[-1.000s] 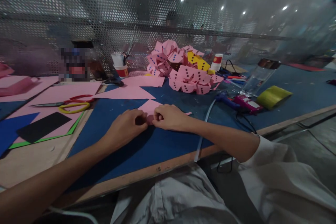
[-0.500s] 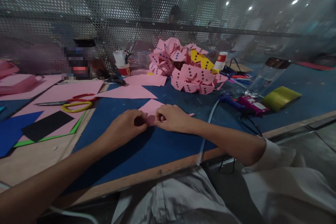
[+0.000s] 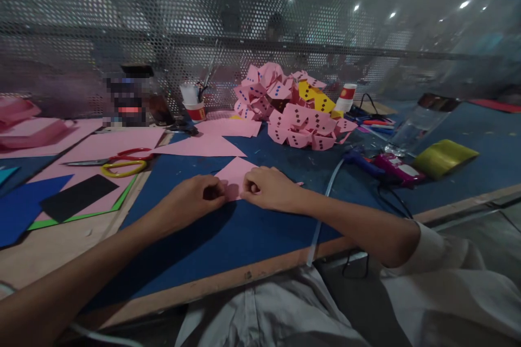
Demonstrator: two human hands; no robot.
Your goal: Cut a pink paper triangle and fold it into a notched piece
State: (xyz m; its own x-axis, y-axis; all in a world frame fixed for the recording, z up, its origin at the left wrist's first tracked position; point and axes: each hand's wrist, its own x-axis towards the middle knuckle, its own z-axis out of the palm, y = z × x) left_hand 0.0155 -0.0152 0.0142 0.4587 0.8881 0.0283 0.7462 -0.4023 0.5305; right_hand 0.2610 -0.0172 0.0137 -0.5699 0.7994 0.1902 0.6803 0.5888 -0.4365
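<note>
A small piece of pink paper [image 3: 235, 174] lies on the blue tabletop [image 3: 244, 244] between my hands, one corner pointing away from me. My left hand [image 3: 199, 195] pinches its left edge with thumb and fingers curled together. On the right side, my right hand [image 3: 266, 188] is closed on the same paper, its fingers rolled in. The paper's lower edge runs from one pinch to the other. Larger pink sheets [image 3: 203, 145] lie just beyond, and a heap of folded pink paper pieces with dark square marks [image 3: 303, 124] sits behind my right hand.
Left of me are scissors [image 3: 126, 165], a black paper rectangle [image 3: 79, 198] and blue paper [image 3: 28, 206]. At right are a purple-and-blue glue gun [image 3: 396, 169], a glass [image 3: 421, 124] and a yellow roll [image 3: 445, 158]. Paper cups [image 3: 193, 108] stand behind; a pale strip [image 3: 325, 206] crosses the table.
The whole view has shifted slightly, so things appear a little lower and to the right. Both hands keep their pinch on the pink paper, with hardly any movement over the table.
</note>
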